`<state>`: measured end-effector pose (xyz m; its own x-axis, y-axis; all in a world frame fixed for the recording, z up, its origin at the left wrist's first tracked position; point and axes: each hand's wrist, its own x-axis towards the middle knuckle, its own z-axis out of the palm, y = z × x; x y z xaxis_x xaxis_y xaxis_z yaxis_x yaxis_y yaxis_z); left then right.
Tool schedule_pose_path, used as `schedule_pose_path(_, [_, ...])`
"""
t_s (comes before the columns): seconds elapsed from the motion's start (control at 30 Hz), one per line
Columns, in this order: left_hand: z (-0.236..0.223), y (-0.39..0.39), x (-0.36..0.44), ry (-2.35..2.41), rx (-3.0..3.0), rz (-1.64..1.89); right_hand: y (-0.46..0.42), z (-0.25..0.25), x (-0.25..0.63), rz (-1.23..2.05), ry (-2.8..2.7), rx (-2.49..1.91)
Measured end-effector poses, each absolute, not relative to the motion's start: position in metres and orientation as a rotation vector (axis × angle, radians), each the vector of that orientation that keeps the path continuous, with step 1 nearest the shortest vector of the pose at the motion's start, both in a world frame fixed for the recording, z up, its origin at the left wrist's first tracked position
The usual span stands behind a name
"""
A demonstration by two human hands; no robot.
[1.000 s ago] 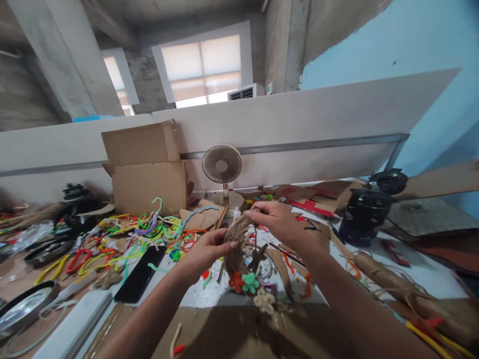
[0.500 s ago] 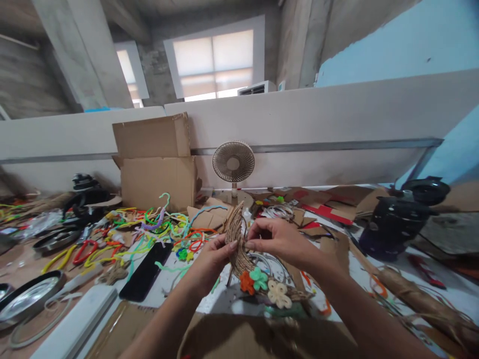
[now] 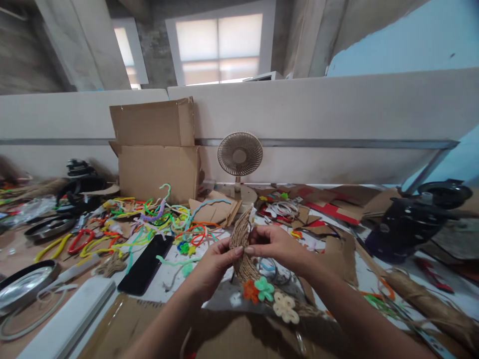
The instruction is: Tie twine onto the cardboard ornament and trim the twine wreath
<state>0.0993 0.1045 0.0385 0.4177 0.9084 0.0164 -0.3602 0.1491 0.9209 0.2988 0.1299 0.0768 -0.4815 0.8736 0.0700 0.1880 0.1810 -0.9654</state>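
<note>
Both hands hold a curved crescent wrapped in brown twine above the table. My left hand pinches its left edge, thumb on the front. On the other edge, my right hand grips with thumb and fingertips close to the left thumb; whether a loose twine end is between them cannot be made out. Along the lower curve sit an orange flower, a mint green flower and a cream flower. The crescent's lower tip points right, toward my right forearm.
Left of my hands lie a black phone, tangled coloured pipe cleaners, red-handled pliers and a white box. A small fan and a cardboard box stand behind. To the right are a twine roll and a dark container.
The crescent and both hands sit slightly further right and lower in view. My right fingers have moved in against the twine, close to the left thumb. The camera view has shifted a little.
</note>
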Motion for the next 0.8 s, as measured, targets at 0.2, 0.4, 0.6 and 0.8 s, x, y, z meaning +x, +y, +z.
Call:
schedule_pose_path(0.2, [0.036, 0.105, 0.097, 0.652, 1.073, 0.998, 0.129, 0.074, 0.299, 1.296, -1.824, -1.006])
schedule_pose_path(0.4, [0.038, 0.105, 0.095, 0.717, 1.126, 1.008, 0.128, 0.069, 0.295, 1.247, -1.839, -1.074])
schedule_pose_path(0.6, [0.036, 0.106, 0.096, 0.755, 1.117, 0.991, 0.133, 0.085, 0.322, 1.050, -1.868, -1.117])
schedule_pose_path(0.8, [0.039, 0.109, 0.095, 0.842, 1.111, 1.014, 0.120, 0.089, 0.405, 0.437, -2.078, -1.538])
